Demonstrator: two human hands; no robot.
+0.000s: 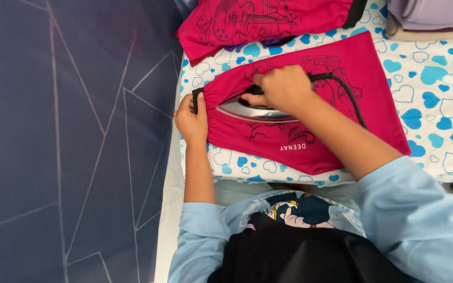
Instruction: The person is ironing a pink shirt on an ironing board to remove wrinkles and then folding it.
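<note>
- Two hands at work on one pink garment [310, 136], spread flat on the heart-patterned cover [436, 89] of the ironing surface.
- Right hand [285, 89] clenched around the handle of the iron [252, 111], soleplate down on the cloth, near the left end of the garment.
- Left hand [191, 119] pinching the dark-trimmed edge [196, 99] of the garment, just beside the tip of the iron, pulling the cloth tight.
- Black cord [348, 97] running from the iron over the garment toward the right.
- Second pink garment with a guitar print [258, 21] farther up on the cover, apart from the iron; folded purple cloth [431, 13] at the top right corner.
- For good pressing, probably best: keep the cloth stretched, move the iron slowly and evenly, never rest long in one place.
- Fingers of the left hand very close to the hot tip; better a little more distance.
- Cord better kept off the part already smooth.
</note>
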